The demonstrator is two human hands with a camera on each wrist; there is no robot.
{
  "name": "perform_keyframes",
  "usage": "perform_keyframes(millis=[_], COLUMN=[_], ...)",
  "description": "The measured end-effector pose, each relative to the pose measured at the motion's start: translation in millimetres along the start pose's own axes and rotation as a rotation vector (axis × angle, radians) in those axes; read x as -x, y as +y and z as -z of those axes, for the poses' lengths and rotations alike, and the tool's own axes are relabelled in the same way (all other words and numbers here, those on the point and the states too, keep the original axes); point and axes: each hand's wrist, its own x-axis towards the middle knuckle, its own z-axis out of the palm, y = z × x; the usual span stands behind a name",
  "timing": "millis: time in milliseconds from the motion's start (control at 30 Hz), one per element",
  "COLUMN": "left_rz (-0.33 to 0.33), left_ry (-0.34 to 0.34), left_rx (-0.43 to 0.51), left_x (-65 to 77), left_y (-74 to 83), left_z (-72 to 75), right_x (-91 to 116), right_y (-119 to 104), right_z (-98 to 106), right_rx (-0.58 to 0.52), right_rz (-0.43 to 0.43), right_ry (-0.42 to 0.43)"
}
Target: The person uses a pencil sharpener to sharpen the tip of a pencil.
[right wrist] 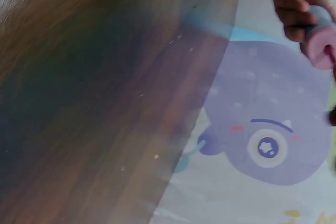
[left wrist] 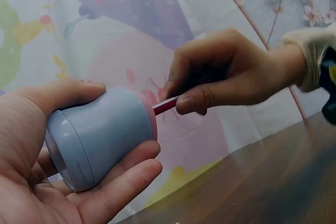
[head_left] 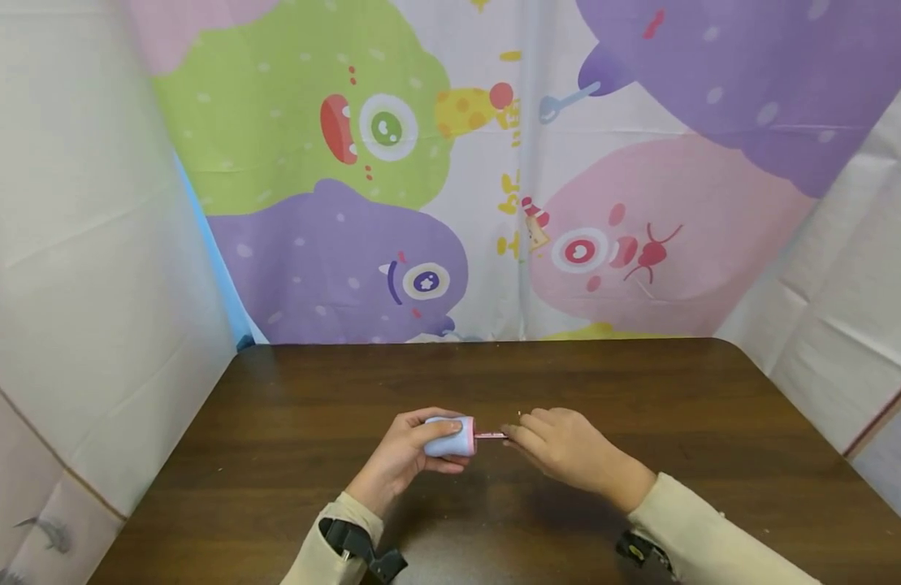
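Note:
My left hand (head_left: 400, 455) grips a light blue pencil sharpener (head_left: 444, 445) with a pink end, held on its side above the table. In the left wrist view, the thumb lies over the sharpener body (left wrist: 107, 135) and the fingers curl beneath it. From the hole in its pink face (right wrist: 318, 51) sticks a shiny reddish pencil (head_left: 490, 435), its inner end hidden inside. My right hand (head_left: 573, 453) pinches the pencil's outer end between thumb and fingers, a short stretch of shaft showing between the hand and the sharpener.
Beneath both hands lies a dark brown wooden table (head_left: 333, 382), with a few tiny specks on it. A cartoon-printed curtain (head_left: 487, 292) hangs behind the far edge, and pale cloth walls (head_left: 92, 203) flank the sides. Each wrist wears a black strap mount (head_left: 358, 546).

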Motion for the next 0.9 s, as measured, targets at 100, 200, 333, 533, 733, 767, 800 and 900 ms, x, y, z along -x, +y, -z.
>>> perform_keyframes(millis=[100, 200, 333, 533, 733, 767, 800, 900], left_rz=[0.014, 0.030, 0.038, 0.035, 0.006, 0.005, 0.002, -0.008], left_ry=[0.000, 0.005, 0.029, 0.077, 0.072, 0.066, 0.057, 0.038], left_rx=[0.009, 0.005, -0.009, -0.035, -0.112, -0.122, -0.129, -0.142], left_x=[-0.5, -1.3, -1.9, 0.1, -0.1, -0.4, -0.5, -0.3], left_y=[-2.5, -5.5, -7.8, -5.0, -3.4, -4.1, -4.7, -6.5], left_z=[-1.8, -4.1, -5.9, -4.3, -3.9, -4.2, -4.5, -5.7], right_x=[4, 7, 7, -4, -14, -14, -14, -12], right_y=[1, -1, -9, -17, -7, -5, -2, 4], right_z=[-8, -14, -18, -12, -3, -2, -1, 1], right_rx=[0.029, 0.007, -0.147, -0.661, -1.334, -1.424, -1.501, -1.646], right_rz=[0.056, 0.038, -0.155, -0.726, -1.375, -1.451, -1.516, -1.594], right_ry=[0.084, 0.157, 0.170, -0.046, -0.355, -0.415, -0.481, -0.644])
